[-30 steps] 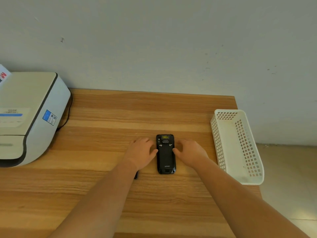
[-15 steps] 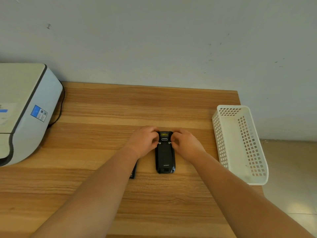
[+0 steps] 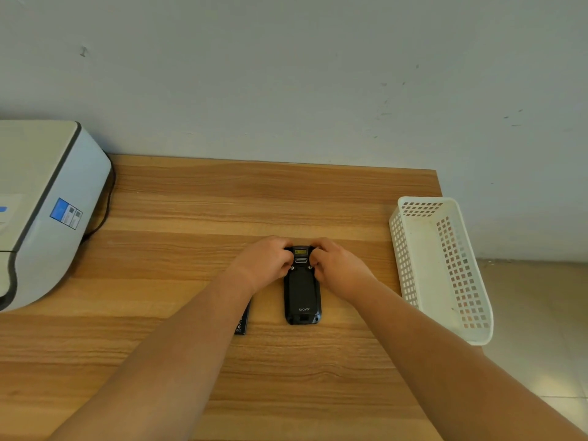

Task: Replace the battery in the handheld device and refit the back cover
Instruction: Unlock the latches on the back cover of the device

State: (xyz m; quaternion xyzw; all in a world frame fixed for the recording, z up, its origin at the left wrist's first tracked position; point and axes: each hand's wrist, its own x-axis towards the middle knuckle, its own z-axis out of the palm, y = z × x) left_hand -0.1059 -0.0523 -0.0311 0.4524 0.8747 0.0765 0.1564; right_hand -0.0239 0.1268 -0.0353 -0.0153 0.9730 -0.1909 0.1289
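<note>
The fingers of both hands are curled in around the far end of the black handheld device point(image 3: 301, 289), thumbs turned inward toward the two small round fasteners on its back; whether the thumbs press on them or only rest beside them is too small to tell. The left hand point(image 3: 265, 265) grips the device's left upper edge and the right hand point(image 3: 337, 268) grips the right upper edge, so the top of the device sits between them. The device lies face down and flat on the wooden table point(image 3: 197, 218), near its middle, with its back cover on and its long side pointing away from the person. Just left of it, mostly hidden under the left forearm, lies a thin dark battery point(image 3: 241, 324). A white plastic basket point(image 3: 445, 281) stands at the table's right edge, and a grey-white printer point(image 3: 41, 202) sits at the far left.
</note>
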